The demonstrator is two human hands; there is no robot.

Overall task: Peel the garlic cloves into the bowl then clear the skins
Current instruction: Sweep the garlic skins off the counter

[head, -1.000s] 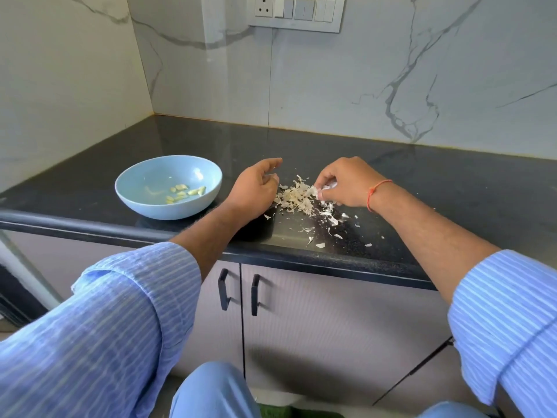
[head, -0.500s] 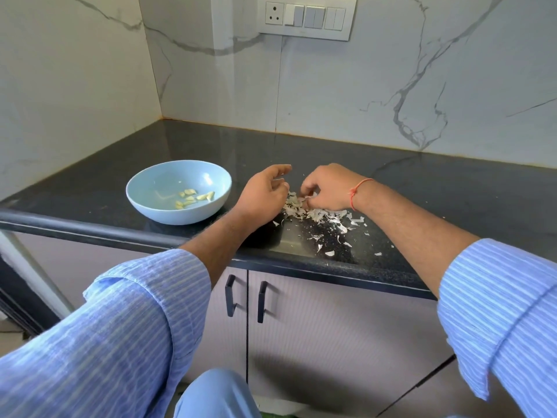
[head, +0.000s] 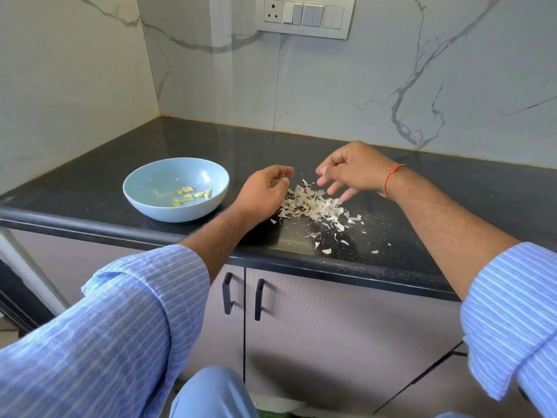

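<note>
A pale blue bowl [head: 156,203] stands on the black counter and holds several peeled garlic cloves [head: 193,194]. To its right lies a heap of white garlic skins [head: 313,208], with small flakes scattered toward the counter's front edge. My left hand [head: 262,193] rests at the heap's left side, fingers loosely curled, holding nothing that I can see. My right hand [head: 351,173] hovers just above the heap's far right side, fingers spread and relaxed, thumb and forefinger near each other with nothing visible between them.
The black counter [head: 452,206] runs along a marble-patterned wall, with a corner at the back left. A switch panel [head: 304,15] sits on the wall. Below the counter's front edge are cabinet doors with two dark handles [head: 242,298].
My right hand swept the skins leftward into a tighter heap, then lifted off it and spread its fingers. My left hand stayed at the heap's left side.
</note>
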